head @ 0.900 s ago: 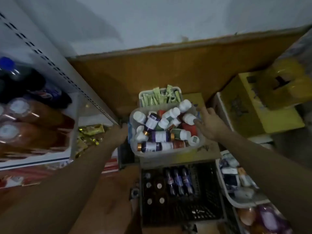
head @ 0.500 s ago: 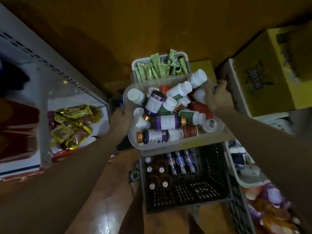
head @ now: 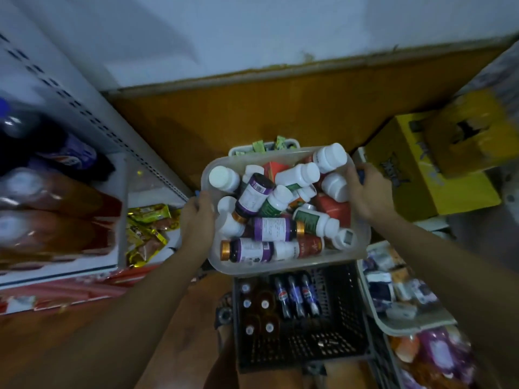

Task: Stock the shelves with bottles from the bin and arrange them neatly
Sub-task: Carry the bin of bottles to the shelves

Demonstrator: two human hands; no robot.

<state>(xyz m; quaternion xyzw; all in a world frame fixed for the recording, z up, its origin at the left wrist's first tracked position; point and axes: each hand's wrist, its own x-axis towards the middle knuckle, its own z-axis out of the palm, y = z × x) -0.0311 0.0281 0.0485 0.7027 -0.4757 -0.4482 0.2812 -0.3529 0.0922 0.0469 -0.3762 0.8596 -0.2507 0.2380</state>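
Left hand [head: 196,220] and right hand [head: 365,192] grip opposite rims of the translucent bin [head: 283,266], likely heavy with loose, rolling bottles [head: 269,228].

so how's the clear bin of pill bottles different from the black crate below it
The clear bin is translucent and smooth-walled, heaped with toppled pill bottles; the black crate is dark lattice, part filled with upright drink bottles. The left hand and right hand grip the bin; nothing grips the crate. Both hold bottles.
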